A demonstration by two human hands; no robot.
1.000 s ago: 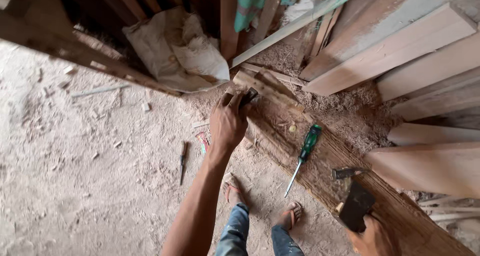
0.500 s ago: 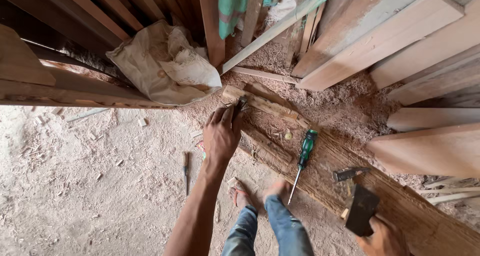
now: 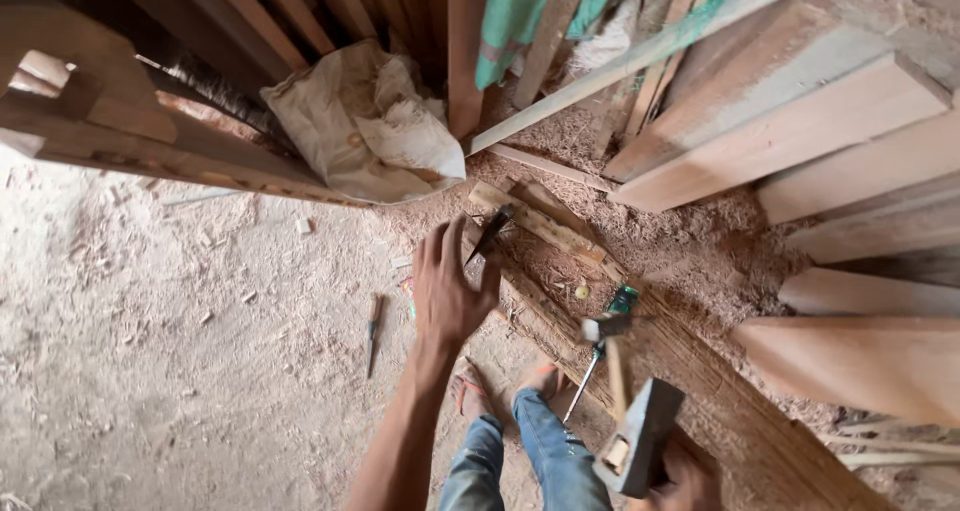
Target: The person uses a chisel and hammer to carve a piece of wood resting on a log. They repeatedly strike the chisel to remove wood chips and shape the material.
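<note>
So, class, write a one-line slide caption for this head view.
Left hand steadies a chisel on a beam; right hand lifts a hammer.

left: open room is being offered over the sawdust floor (image 3: 150,371) | right: passage is being blocked by stacked planks (image 3: 850,171) | ahead: way is being closed by crumpled sack (image 3: 365,126)

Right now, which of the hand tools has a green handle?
The screwdriver lying on the old beam, just above the hammer in the right hand. The chisel under the left hand looks dark.
</note>
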